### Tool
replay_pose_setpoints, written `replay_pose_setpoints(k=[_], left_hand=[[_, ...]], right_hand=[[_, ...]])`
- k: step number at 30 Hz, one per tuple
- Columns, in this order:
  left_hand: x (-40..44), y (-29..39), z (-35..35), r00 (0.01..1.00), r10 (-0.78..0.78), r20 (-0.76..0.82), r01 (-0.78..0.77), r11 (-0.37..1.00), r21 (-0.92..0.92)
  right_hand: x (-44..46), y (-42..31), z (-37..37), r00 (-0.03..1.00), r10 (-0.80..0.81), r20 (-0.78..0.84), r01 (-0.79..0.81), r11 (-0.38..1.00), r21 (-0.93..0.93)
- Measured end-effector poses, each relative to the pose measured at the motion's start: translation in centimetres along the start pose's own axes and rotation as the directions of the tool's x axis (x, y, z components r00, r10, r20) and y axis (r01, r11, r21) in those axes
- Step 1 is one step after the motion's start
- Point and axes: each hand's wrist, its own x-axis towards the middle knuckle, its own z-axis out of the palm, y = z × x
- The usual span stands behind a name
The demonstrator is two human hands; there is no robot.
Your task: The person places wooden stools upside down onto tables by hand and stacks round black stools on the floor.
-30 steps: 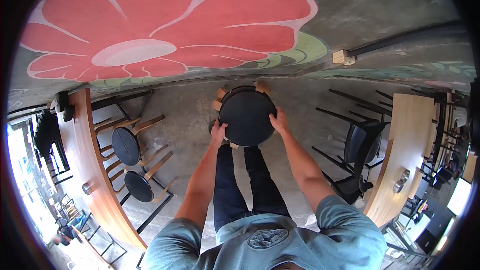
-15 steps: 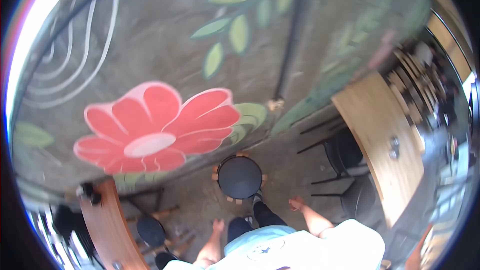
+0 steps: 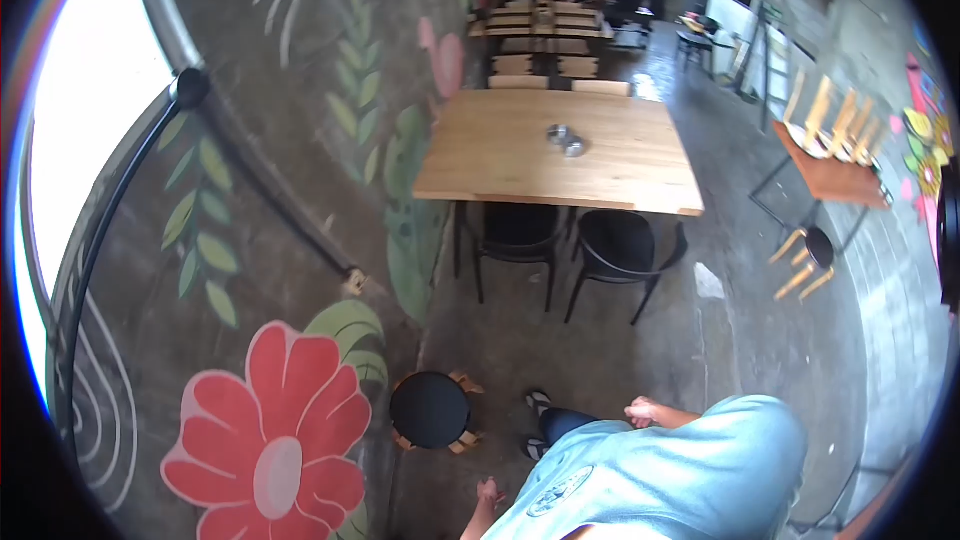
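Observation:
My left hand (image 3: 488, 492) hangs low at the bottom edge, just below and right of a round black stool (image 3: 431, 410) with wooden legs. Its fingers are loosely curled, and nothing shows in it. My right hand (image 3: 643, 411) is held out in front of my light blue shirt (image 3: 640, 470), fingers folded in with no object visible. Neither hand touches any furniture. The stool stands on the concrete floor close to the painted wall. My feet in dark sandals (image 3: 537, 401) are to the right of the stool.
Ahead is a wooden table (image 3: 470, 155) holding small metal containers (image 3: 565, 140), with two black chairs (image 3: 617, 245) on its near side. Further tables and seated people are behind it. At right, upturned stools rest on a reddish table (image 3: 835, 172). A flower mural (image 3: 270, 440) covers the left wall.
My view has turned right, away from the mural wall toward the long room. The stool now appears further left in view. Both hands still hold nothing visible.

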Motion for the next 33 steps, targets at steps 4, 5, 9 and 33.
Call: replay_pose_setpoints(k=[4, 5, 9, 33], left_hand=[[2.5, 4.0, 2.3, 0.994, 0.076, 0.084, -0.092, 0.975, 0.205], [2.7, 5.4, 3.1, 0.981, 0.122, 0.148, -0.156, 0.957, 0.246], [3.2, 11.3, 8.9, 0.927, 0.193, 0.322, -0.331, 0.826, 0.456], [-14.7, 6.6, 62.3, 0.736, 0.058, 0.674, -0.674, 0.157, 0.722]], right_hand=[[-2.7, 9.8, -0.5, 0.988, 0.133, -0.083, -0.108, 0.961, 0.254], [-2.3, 12.1, 0.0, 0.978, 0.185, -0.101, -0.140, 0.928, 0.346], [-2.9, 19.6, 1.3, 0.964, 0.205, -0.168, -0.054, 0.773, 0.632], [-9.5, 54.6, -20.9, 0.869, 0.448, -0.210, 0.167, 0.134, 0.977]])
